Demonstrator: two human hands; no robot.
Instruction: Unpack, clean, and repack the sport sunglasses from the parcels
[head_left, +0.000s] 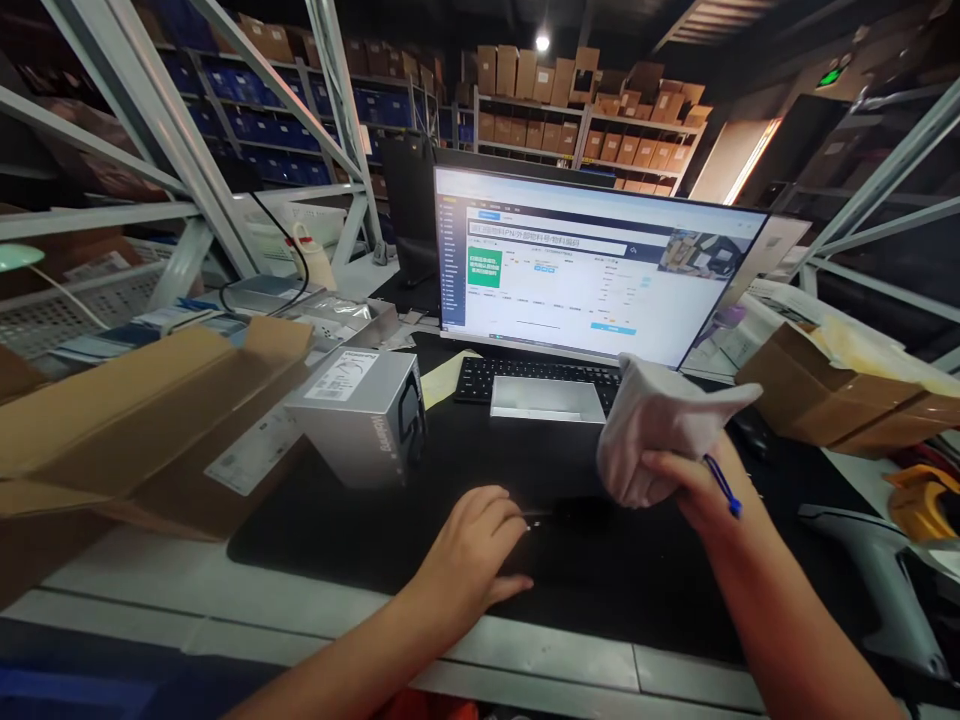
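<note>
My left hand (pixel 480 545) lies palm down on the black desk mat (pixel 375 520). Its fingers are bent, the thumb is spread apart, and the fingertips touch a thin dark object (pixel 559 515) that I cannot make out. My right hand (pixel 660 440) is raised in front of the keyboard (pixel 480 378) inside a loose white glove that hides the fingers. A blue pen-like thing (pixel 724 487) sits against its bare wrist. A grey product box (pixel 364 415) stands on the mat left of my hands.
A lit monitor (pixel 592 265) stands behind the keyboard. An open cardboard box (pixel 142 430) lies at left, another carton (pixel 832 395) at right. A grey handheld scanner (pixel 877 570) rests at the right edge. Shelving with cartons and blue bins fills the background.
</note>
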